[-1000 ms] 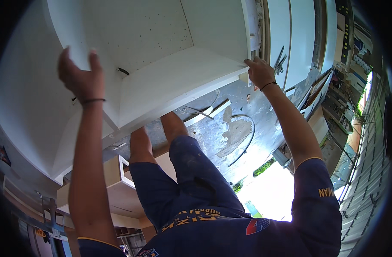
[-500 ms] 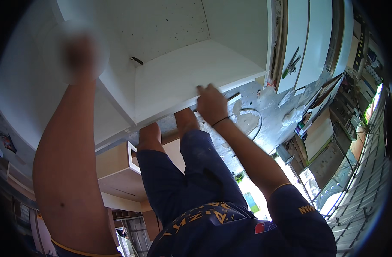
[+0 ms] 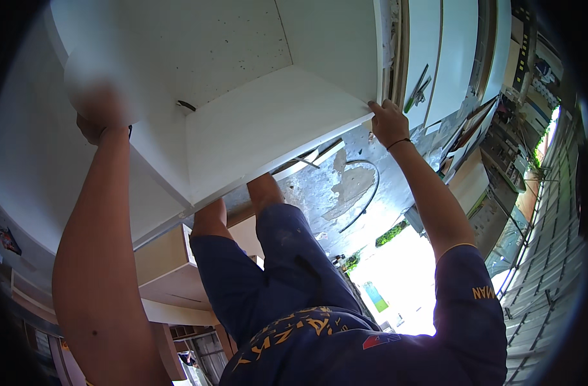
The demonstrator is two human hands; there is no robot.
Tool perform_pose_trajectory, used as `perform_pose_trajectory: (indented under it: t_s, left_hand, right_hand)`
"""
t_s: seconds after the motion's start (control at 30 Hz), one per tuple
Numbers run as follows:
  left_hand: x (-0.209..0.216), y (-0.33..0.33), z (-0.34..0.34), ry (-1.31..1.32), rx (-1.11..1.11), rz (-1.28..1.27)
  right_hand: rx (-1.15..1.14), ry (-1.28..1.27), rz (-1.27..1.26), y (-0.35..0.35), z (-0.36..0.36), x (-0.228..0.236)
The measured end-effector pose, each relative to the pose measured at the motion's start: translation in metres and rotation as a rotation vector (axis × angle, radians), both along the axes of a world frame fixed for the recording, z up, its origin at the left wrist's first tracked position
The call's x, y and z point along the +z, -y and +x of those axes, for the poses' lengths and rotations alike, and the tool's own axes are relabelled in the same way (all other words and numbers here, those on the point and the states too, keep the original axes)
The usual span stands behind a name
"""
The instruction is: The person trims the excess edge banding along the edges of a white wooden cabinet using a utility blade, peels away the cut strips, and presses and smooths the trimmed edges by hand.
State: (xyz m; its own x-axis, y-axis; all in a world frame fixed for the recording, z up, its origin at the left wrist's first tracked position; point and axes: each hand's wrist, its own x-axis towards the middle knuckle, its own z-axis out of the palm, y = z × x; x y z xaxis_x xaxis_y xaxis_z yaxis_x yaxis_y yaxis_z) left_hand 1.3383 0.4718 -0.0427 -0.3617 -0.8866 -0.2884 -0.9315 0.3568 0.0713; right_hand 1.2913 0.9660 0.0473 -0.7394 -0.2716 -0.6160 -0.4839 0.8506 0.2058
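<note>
A large white open-fronted cabinet [image 3: 274, 122] fills the upper part of the view, with a divider and a dark-speckled back panel. At the right end of its front edge is my right hand [image 3: 390, 122], its fingers closed over the corner. My left hand [image 3: 101, 112] is up at the left, in front of the divider's edge. A pale blur covers its fingers, so its grip is hidden. Inside the cabinet, close to the divider, a short black curved object [image 3: 186, 105] shows against the white panel.
A green-handled tool [image 3: 418, 90] rests on pale panels [image 3: 451, 58] at the right. Below the cabinet, a dark hose or cable [image 3: 373, 193] curves over the patchy grey floor [image 3: 319, 193]. A wooden box-like cabinet [image 3: 168, 267] stands at lower left. Boards and clutter line the far right.
My right hand has moved right along the cabinet's front edge to its corner and closed on it. My left hand has shifted slightly left and down. The view has shifted a little.
</note>
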Motion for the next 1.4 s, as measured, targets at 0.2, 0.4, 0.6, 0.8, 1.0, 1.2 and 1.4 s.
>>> perform_pose_trajectory:
  t_s: [0.2,0.4,0.6,0.8,1.0,1.2,1.4]
  left_hand:
    - [0.007,0.0,-0.002,0.017,0.014,-0.006]
    - [0.006,-0.006,-0.004,0.014,0.027,0.013]
    - [0.012,-0.004,-0.005,0.011,0.038,0.032]
    - [0.005,-0.002,-0.003,-0.007,0.022,0.015]
    - [0.006,-0.005,-0.002,-0.003,0.018,0.029]
    - [0.002,-0.001,0.003,-0.018,0.026,0.008]
    - [0.009,-0.002,-0.004,0.005,0.02,0.038]
  right_hand:
    - [-0.33,0.061,-0.176,0.072,0.053,-0.015]
    - [-0.335,0.466,-0.376,0.225,0.151,-0.007]
    - [-0.347,0.062,-0.037,0.076,0.032,-0.007]
    - [-0.183,0.019,0.072,0.012,-0.006,-0.006]
    - [-0.295,0.199,-0.199,0.154,0.105,-0.012]
    - [-0.381,0.473,-0.38,0.225,0.138,-0.003]
    - [-0.159,0.038,0.16,0.013,-0.01,-0.009]
